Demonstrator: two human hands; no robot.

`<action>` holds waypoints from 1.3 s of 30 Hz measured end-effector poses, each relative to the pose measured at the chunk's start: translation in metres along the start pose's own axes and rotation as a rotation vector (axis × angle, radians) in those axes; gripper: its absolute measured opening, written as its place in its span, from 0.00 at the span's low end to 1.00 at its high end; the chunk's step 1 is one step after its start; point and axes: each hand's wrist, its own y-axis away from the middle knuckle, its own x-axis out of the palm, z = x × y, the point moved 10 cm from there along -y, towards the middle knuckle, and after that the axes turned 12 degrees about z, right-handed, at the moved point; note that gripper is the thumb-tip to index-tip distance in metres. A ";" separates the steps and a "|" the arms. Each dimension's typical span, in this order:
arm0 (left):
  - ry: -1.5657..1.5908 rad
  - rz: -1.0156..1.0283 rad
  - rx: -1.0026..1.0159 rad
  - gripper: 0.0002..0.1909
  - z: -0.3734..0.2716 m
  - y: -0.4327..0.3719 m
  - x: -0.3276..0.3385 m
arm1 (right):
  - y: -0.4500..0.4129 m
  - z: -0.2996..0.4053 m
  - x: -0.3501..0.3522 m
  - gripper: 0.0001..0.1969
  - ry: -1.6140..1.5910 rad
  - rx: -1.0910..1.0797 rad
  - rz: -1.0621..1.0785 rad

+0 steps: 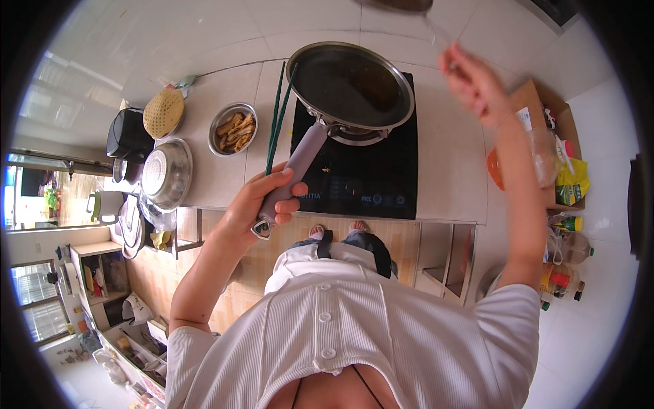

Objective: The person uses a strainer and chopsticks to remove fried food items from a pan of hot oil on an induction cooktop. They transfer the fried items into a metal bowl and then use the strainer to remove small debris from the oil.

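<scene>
My left hand [265, 197] grips the mauve handle [301, 158] of a dark frying pan [352, 87], with a pair of green chopsticks [276, 122] also held at its fingers. The pan is tilted above a round metal support on the black cooktop [363, 179], and dark liquid shows inside it. My right hand [472, 84], blurred, is raised to the right of the pan and closed on the thin handle of a utensil [401, 5]. The utensil's dark, rounded head is cut off by the top edge. Left of the chopsticks, a steel bowl [211, 134] holds browned food pieces.
An overturned perforated metal basin [166, 171], a yellow colander [163, 113] and a black appliance [125, 135] stand at the counter's left. At the right are a cardboard box [529, 97] with packages and several bottles [575, 248]. A tiled wall rises behind the cooktop.
</scene>
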 end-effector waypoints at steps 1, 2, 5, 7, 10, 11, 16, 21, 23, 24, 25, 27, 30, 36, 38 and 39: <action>-0.007 0.007 -0.005 0.17 0.000 -0.001 0.002 | 0.003 -0.033 -0.005 0.22 -0.038 0.115 -0.044; 0.000 0.011 -0.002 0.17 0.001 -0.002 0.001 | 0.002 -0.073 -0.005 0.22 -0.048 0.197 -0.009; 0.000 0.034 0.010 0.17 -0.001 -0.006 0.005 | 0.012 -0.159 -0.007 0.22 -0.175 0.305 0.030; -0.002 0.019 0.008 0.16 0.000 -0.002 0.003 | 0.014 -0.174 -0.002 0.22 -0.186 0.313 0.035; 0.001 0.013 0.013 0.16 0.000 -0.003 0.003 | 0.016 -0.193 -0.002 0.22 -0.216 0.322 0.031; 0.000 0.015 0.013 0.16 -0.001 -0.002 0.004 | 0.017 -0.196 -0.002 0.22 -0.233 0.325 0.034; -0.012 0.000 0.008 0.16 0.001 -0.001 0.003 | 0.019 -0.191 -0.002 0.22 -0.245 0.278 0.023; -0.017 -0.021 -0.005 0.16 0.001 -0.001 0.001 | 0.023 -0.190 0.000 0.21 -0.267 0.274 0.007; -0.006 0.002 -0.012 0.17 0.002 -0.003 0.001 | 0.023 -0.194 -0.001 0.21 -0.260 0.283 0.005; -0.065 -0.029 -0.027 0.18 0.002 -0.001 -0.003 | 0.023 -0.196 -0.001 0.21 -0.257 0.291 0.004; -0.124 -0.060 -0.043 0.19 0.001 0.000 -0.008 | 0.023 -0.195 -0.001 0.21 -0.255 0.292 0.006; -0.184 -0.059 -0.071 0.20 0.002 0.003 -0.021 | 0.024 -0.191 -0.002 0.20 -0.293 0.254 -0.020; -0.295 -0.078 -0.125 0.22 -0.001 0.006 -0.048 | 0.023 -0.195 -0.002 0.20 -0.277 0.261 -0.026; -0.321 -0.036 -0.152 0.25 0.003 0.003 -0.089 | 0.017 -0.197 0.006 0.19 -0.348 0.235 -0.011; -0.319 -0.028 -0.150 0.28 0.006 0.002 -0.099 | 0.014 -0.195 0.009 0.19 -0.346 0.228 -0.007; -0.300 -0.015 -0.157 0.28 0.009 0.001 -0.102 | 0.013 -0.193 0.008 0.19 -0.350 0.219 -0.016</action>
